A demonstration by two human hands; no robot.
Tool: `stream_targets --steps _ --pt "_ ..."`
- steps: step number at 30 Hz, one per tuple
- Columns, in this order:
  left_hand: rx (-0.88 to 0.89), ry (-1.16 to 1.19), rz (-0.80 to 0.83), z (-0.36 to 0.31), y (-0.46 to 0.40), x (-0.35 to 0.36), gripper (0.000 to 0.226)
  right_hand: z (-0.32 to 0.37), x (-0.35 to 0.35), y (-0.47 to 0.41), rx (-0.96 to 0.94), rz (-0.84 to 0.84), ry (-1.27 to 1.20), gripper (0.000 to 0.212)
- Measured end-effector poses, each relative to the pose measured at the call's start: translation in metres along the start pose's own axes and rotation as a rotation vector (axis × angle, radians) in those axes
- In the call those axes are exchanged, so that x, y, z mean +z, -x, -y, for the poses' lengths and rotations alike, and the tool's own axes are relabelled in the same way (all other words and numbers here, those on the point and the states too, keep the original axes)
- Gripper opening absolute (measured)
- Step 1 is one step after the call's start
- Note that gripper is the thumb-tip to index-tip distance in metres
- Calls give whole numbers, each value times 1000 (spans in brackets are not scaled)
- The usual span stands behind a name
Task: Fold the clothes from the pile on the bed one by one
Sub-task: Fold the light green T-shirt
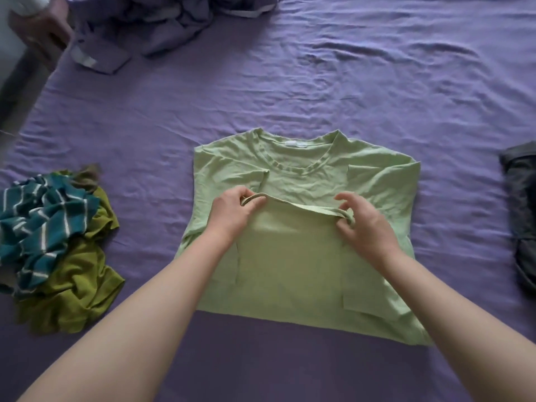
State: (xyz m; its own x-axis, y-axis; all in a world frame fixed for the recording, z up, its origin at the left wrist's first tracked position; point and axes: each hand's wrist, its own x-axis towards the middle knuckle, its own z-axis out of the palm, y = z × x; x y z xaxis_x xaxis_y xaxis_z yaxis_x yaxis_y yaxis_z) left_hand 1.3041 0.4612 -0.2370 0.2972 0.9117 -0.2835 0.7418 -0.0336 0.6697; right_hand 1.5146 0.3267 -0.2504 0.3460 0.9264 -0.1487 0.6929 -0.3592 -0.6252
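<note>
I see the light green T-shirt (304, 265) lying flat at the middle of the bed (377, 82), collar toward 12 o'clock, both sleeves turned in over the body. Its lower hem is doubled up toward the chest. My left hand (232, 216) pinches the hem's left corner, fingers curled around the fabric edge. My right hand (368, 227) grips the hem's right corner the same way, thumb and fingers closed on the cloth. Both grips sit just below the collar, with the folded edge stretched between them.

At 9 o'clock from the shirt, well apart, lies the pile (58, 250): a teal striped garment (40, 224) crumpled on top of an olive green garment (81, 288). At 3 o'clock, at the frame edge, sits a dark grey garment (522, 216), possibly folded, though it is cut off. At 11 o'clock, far up the bed, a rumpled purple bedcover (162, 21) lies bunched.
</note>
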Motion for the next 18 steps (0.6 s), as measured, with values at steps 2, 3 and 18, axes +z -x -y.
stream_targets --steps 2,3,18 --pt "24 -17 12 -4 -18 -4 27 1 -6 -15 7 28 67 35" --pt "35 -27 17 -6 -28 -5 28 0 -7 -24 22 54 81 31" --pt "24 -112 49 -31 -169 -6 17 3 -11 -156 335 -190 -149 16"
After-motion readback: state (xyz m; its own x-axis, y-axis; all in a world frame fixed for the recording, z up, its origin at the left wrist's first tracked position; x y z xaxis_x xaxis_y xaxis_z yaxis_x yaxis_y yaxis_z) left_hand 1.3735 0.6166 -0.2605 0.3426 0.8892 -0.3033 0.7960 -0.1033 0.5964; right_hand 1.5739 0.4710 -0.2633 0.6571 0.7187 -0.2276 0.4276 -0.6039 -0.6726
